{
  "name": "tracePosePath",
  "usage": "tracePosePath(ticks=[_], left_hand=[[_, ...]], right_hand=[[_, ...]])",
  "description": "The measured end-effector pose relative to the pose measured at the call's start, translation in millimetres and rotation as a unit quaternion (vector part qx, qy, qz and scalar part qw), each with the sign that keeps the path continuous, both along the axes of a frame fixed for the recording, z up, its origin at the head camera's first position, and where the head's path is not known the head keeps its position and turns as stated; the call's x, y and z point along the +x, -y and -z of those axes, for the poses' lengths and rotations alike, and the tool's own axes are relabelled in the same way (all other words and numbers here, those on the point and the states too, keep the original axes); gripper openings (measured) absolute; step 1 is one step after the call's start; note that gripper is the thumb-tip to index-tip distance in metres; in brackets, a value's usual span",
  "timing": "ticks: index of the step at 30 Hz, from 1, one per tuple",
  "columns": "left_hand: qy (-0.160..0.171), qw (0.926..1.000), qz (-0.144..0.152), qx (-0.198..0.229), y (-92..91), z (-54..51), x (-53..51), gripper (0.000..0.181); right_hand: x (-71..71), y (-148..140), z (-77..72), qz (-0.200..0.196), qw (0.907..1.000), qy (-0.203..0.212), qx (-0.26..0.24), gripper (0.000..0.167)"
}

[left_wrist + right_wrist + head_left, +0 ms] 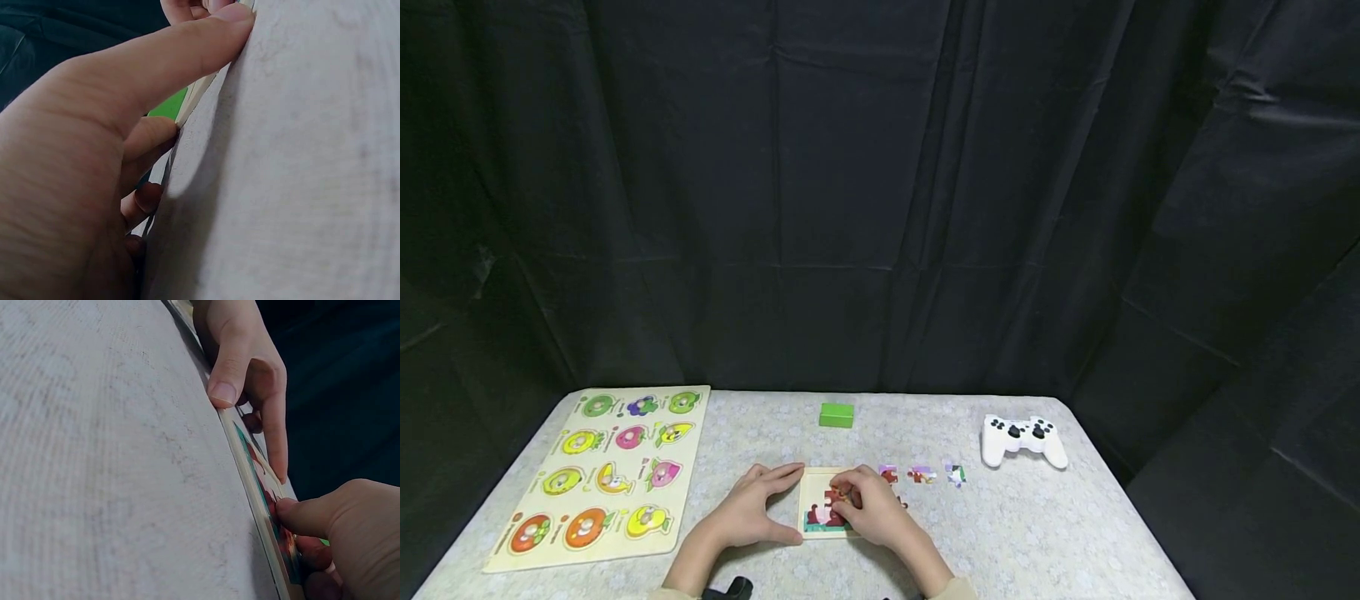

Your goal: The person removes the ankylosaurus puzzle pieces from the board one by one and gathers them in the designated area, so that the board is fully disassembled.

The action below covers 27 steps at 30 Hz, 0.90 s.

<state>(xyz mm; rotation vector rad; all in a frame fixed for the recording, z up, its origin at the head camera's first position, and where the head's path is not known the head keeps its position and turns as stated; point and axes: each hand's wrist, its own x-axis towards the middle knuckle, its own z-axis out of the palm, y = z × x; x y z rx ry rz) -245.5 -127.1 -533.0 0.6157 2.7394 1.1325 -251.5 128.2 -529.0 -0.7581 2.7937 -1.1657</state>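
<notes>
A small wooden puzzle tray (815, 479) lies on the table, its lower part filled with red, pink and teal picture pieces. At its left edge my left hand (754, 502) rests with thumb and forefinger spread, the thumb tip (236, 19) on the near corner and the forefinger by the far one. Over the tray's right half, my right hand (871, 508) pinches a reddish-brown puzzle piece (842, 493) between thumb and fingers, low against the picture; the fingers partly hide this piece. In the right wrist view the right thumb (306, 515) is down at the picture's surface.
Loose jigsaw pieces (921, 475) lie right of the tray, one partly behind the right hand. A green block (837, 415) sits beyond it. A fruit picture board (625, 492) takes up the left side. To the right lies a white game controller (1024, 443). Black cloth (865, 208) hangs behind.
</notes>
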Motion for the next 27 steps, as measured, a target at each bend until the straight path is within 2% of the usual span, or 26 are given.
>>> tracePosePath(ticks=[10, 27], left_hand=[[-0.005, 1.0000, 0.001, 0.002, 0.0, 1.8, -0.8, 0.103], [-0.005, 1.0000, 0.000, 0.002, 0.0, 3.0, -1.0, 0.102]], right_hand=[[-0.4, -1.3, -0.7, 0.000, 0.9999, 0.010, -0.001, 0.024], [0.5, -3.2, 1.8, -0.014, 0.9999, -0.003, -0.004, 0.025]])
